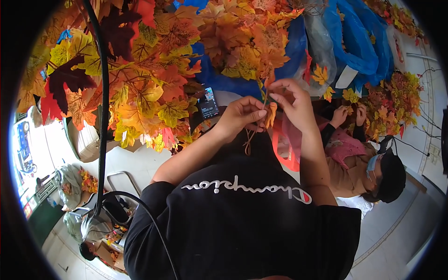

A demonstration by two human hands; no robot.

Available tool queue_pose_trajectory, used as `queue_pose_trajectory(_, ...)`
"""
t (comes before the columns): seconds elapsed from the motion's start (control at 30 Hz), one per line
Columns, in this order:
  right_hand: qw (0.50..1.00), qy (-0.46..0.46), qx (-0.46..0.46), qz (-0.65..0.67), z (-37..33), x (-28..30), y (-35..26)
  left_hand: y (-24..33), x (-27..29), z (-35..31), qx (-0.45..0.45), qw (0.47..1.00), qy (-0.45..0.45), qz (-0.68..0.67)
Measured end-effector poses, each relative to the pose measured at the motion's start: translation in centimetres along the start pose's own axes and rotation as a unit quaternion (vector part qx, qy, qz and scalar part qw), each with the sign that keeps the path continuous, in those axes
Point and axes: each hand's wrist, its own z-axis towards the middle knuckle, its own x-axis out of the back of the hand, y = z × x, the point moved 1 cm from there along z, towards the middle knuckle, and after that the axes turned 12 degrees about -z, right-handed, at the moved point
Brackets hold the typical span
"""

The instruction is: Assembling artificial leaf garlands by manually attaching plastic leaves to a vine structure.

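Observation:
Close together in front of my chest, both hands grip the thin brown stem (248,144) of an artificial leaf garland. My left hand (243,115) pinches it between thumb and fingers, and its loose end hangs below in a narrow loop. Slightly higher, my right hand (295,103) has thumb and fingertips closed on the same stem. Small orange leaves (270,115) hang between the two hands. Above my fingers an orange and yellow leaf cluster (267,51) leads down to the stem; where it joins is partly hidden.
Heaped artificial maple leaves (144,88) cover the table at left and ahead. A lit phone (208,102) lies by my left hand. Blue plastic bags (357,42) stand at the far right. A masked co-worker (354,163) handles leaves at right. A black cable (103,102) crosses the left side.

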Motion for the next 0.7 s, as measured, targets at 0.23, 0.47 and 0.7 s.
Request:
queue_pose_trajectory(0.23, 1.0, -0.008, -0.005, -0.021, -2.6, -1.6, -1.0, -0.4, 0.2, 0.2, -0.086, 0.994, 0.064, 0.02)
queue_pose_trajectory(0.47, 0.996, 0.073, -0.018, -0.056, -2.8, -0.6, 0.8, 0.2, -0.4, -0.2, -0.037, 0.998, 0.022, -0.056)
queue_pose_trajectory(0.7, 0.991, 0.075, 0.059, -0.091, -2.6, -1.0, 1.5, -0.2, -0.3, -0.2, -0.045, 0.997, 0.015, -0.058)
